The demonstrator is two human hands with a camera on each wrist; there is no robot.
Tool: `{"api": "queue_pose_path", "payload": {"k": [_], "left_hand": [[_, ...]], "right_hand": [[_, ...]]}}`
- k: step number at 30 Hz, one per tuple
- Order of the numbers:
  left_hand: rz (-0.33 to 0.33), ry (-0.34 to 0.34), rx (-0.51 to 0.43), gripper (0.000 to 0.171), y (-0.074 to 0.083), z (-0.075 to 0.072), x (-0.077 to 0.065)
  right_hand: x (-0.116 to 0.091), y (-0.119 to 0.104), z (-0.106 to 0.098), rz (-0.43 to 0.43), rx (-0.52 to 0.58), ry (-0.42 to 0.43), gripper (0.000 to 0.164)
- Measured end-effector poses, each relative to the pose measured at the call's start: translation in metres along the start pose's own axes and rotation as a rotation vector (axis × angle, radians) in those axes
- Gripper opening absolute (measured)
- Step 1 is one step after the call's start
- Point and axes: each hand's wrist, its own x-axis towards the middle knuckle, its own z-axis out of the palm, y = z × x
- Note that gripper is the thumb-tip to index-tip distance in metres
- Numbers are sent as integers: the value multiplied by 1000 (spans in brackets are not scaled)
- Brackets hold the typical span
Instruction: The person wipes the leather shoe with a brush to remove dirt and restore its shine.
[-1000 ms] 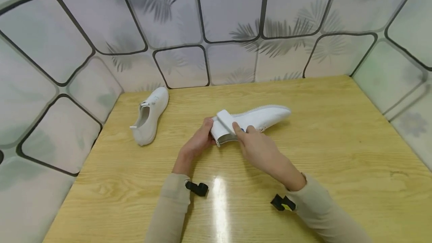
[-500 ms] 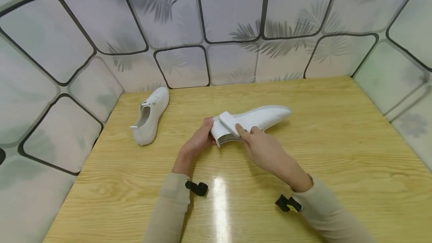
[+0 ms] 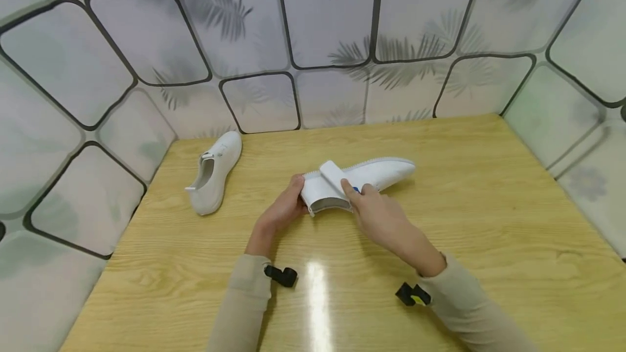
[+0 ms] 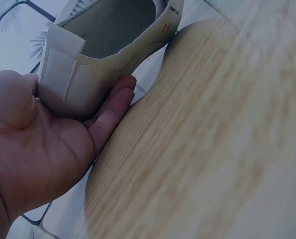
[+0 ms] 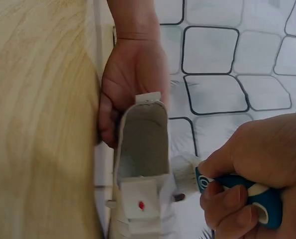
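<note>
A white shoe (image 3: 391,171) lies on its side at the middle of the table, toe pointing right, sole edge away from me. My left hand (image 3: 281,211) grips its heel; in the left wrist view the fingers (image 4: 113,109) curl under the heel beside the pull tab. My right hand (image 3: 383,219) holds a scrub brush (image 3: 332,174), index finger stretched along it. In the right wrist view, the brush's blue and white handle (image 5: 271,201) sits in the curled fingers, and its pale bristles (image 5: 186,174) meet the shoe's side near the opening.
A second white shoe (image 3: 215,173) stands upright at the table's back left, toe toward the wall. The wood-grain table (image 3: 489,221) is bounded by patterned walls (image 3: 332,26) at the back and both sides. A black wrist camera (image 3: 281,276) sits at each cuff.
The brush and right hand have shifted a little to the right along the shoe's side. The shoe has rolled slightly, so its opening shows more. The head view has moved slightly.
</note>
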Motion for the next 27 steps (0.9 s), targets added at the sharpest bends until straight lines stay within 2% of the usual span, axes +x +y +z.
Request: {"api": "queue_pose_path", "payload": {"k": [7, 9, 12, 15, 18, 20, 24, 27], "left_hand": [[5, -8, 22, 44, 1, 1, 1], [8, -13, 21, 45, 2, 1, 1], [2, -8, 9, 46, 2, 0, -1], [-2, -7, 14, 47, 2, -1, -2], [-2, -8, 19, 48, 2, -1, -3], [-1, -10, 21, 47, 2, -1, -2], [3, -9, 25, 46, 2, -2, -1], [-1, -1, 18, 45, 0, -1, 0]], "right_hand": [[-5, 37, -31, 115, -11, -21, 45], [-5, 42, -33, 96, -41, -2, 43], [-5, 35, -24, 42, -35, 6, 43], [-1, 21, -10, -25, 36, -16, 43], [0, 17, -9, -39, 110, -30, 42], [-1, 23, -15, -5, 86, 11, 40], [-5, 40, -29, 86, -31, 100, 39], [-6, 46, -29, 92, -53, 90, 44]]}}
